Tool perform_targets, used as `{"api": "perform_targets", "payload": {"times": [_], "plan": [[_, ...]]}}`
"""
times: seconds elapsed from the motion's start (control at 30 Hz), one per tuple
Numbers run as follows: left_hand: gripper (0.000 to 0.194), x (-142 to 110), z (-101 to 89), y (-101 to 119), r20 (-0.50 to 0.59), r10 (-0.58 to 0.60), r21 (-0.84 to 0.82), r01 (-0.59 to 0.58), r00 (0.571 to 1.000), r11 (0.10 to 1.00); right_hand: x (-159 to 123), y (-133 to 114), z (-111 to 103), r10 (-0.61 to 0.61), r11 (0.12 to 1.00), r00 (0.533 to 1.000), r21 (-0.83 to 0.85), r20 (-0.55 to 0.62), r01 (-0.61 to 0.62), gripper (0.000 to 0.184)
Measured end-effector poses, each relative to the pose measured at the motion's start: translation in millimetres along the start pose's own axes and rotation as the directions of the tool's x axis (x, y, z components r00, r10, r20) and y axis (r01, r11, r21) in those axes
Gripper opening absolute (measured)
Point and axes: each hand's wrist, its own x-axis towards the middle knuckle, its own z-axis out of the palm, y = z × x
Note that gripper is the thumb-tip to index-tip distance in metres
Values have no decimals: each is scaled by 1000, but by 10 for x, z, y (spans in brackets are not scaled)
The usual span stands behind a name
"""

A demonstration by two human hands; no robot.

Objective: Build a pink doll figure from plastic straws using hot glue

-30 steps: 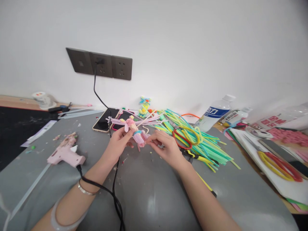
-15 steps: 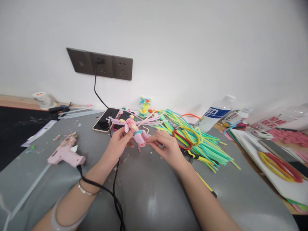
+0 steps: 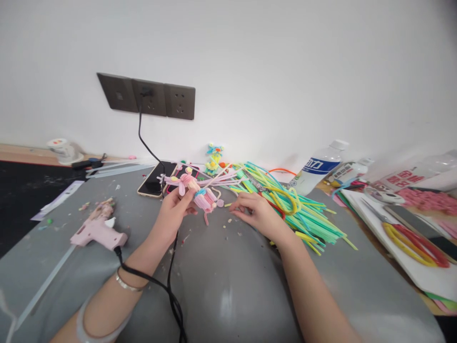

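Observation:
My left hand (image 3: pixel 174 206) is closed round a pink pipe-cleaner figure (image 3: pixel 203 199) with a blue band at its middle and small yellow buds at its upper end. Long pale pink pipe cleaners (image 3: pixel 224 179) stretch out behind the figure. My right hand (image 3: pixel 259 214) is a little to the right of the figure and apart from it, its fingers bent and the tips close together in a pinch. Whatever may be between those fingertips is too small to tell. Beside the right hand lies a pile of green and yellow pipe cleaners (image 3: pixel 317 221).
A pink glue gun (image 3: pixel 98 231) lies at left, its black cable (image 3: pixel 157 282) crossing the grey tabletop (image 3: pixel 221 276). Two phones, one dark-screened (image 3: pixel 154 180), lie behind the left hand. A small blue-yellow figure (image 3: pixel 214 159), a bottle (image 3: pixel 319 166) and scissors (image 3: pixel 414 243) are farther off.
My right hand has let go of the lower end of the pink figure and drawn back to the right. My left hand keeps hold of the figure, shifted slightly left.

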Motion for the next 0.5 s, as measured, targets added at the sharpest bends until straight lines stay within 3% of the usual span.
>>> {"api": "perform_targets", "payload": {"times": [0.23, 0.5], "plan": [[47, 3, -4, -13, 9, -8, -14, 8, 1000, 1000, -59, 166, 86, 85, 996, 972, -17, 219, -83, 7], [47, -2, 3, -6, 8, -12, -15, 13, 1000, 1000, -41, 95, 102, 89, 996, 969, -49, 231, -80, 13]]}}
